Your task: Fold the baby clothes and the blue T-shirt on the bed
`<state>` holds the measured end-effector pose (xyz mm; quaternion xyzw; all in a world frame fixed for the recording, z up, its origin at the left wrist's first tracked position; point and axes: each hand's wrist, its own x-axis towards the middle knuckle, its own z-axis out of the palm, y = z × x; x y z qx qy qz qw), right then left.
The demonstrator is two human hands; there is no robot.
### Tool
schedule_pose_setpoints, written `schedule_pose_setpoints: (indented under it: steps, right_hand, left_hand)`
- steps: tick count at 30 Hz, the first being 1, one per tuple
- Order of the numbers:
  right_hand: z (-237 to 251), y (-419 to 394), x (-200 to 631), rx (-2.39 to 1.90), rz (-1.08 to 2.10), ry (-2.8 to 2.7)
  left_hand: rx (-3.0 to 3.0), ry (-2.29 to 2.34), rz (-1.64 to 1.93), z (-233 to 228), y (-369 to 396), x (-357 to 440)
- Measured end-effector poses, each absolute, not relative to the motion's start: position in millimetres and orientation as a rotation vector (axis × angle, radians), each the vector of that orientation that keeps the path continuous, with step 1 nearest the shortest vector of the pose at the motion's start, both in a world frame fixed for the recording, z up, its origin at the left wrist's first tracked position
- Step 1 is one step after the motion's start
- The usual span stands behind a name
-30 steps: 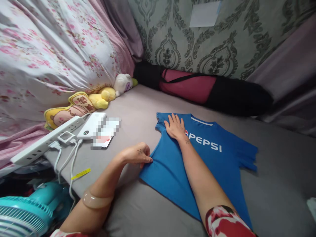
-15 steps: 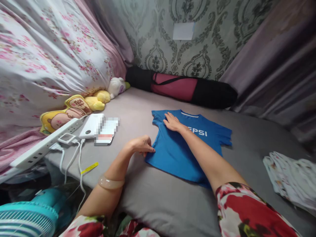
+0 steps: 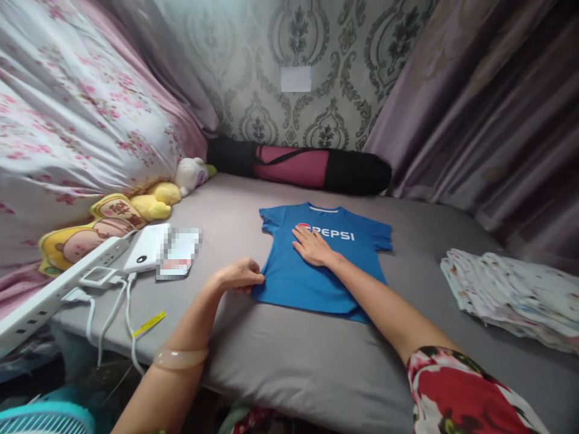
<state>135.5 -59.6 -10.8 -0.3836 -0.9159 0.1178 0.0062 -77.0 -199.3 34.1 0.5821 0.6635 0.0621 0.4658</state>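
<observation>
A blue T-shirt (image 3: 348,259) with white PEPSI lettering lies spread flat on the grey bed sheet (image 3: 316,355), collar toward the wall. My right hand (image 3: 312,246) rests palm down on its chest, fingers spread, just below the lettering. My left hand (image 3: 239,275) pinches the shirt's lower left hem corner between closed fingers. A pale bangle sits on my left forearm.
A folded patterned cloth (image 3: 511,289) lies at the right. A white power bank (image 3: 147,248), a power strip (image 3: 58,283) with cables and plush toys (image 3: 113,214) line the left edge under a floral quilt (image 3: 76,114). A pink and black roll bag (image 3: 298,166) lies along the wall.
My right hand slid from the shirt's left shoulder down to its chest. The view pulled back and swung right, bringing the folded cloth into sight. My left hand kept its pinch on the hem.
</observation>
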Motion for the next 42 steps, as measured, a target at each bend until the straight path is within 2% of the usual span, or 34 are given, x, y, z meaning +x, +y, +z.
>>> schedule_pose_setpoints:
  steps: [11, 16, 22, 30, 34, 42]
  right_hand:
    - [-15, 28, 177, -1.422, 0.279, -2.758]
    - [-9, 13, 177, -1.458, 0.312, -2.713]
    - [-13, -35, 202, -1.241, 0.423, -2.813]
    - [-20, 33, 246, -1.684, 0.263, -2.610]
    - [-19, 48, 253, -1.722, 0.331, -2.598]
    - [-24, 63, 242, -1.766, 0.224, -2.517]
  left_hand:
    - [1.326, 1.560, 0.266, 30, -211, -86]
    - [1.291, 1.589, 0.275, 29, -213, -86]
    - [1.275, 1.609, 0.267, 28, -214, -83]
    - [1.239, 1.595, 0.216, 22, -212, -86]
    - [1.206, 1.605, 0.219, 24, -211, -84]
    - [1.195, 1.621, 0.183, 19, -209, -85]
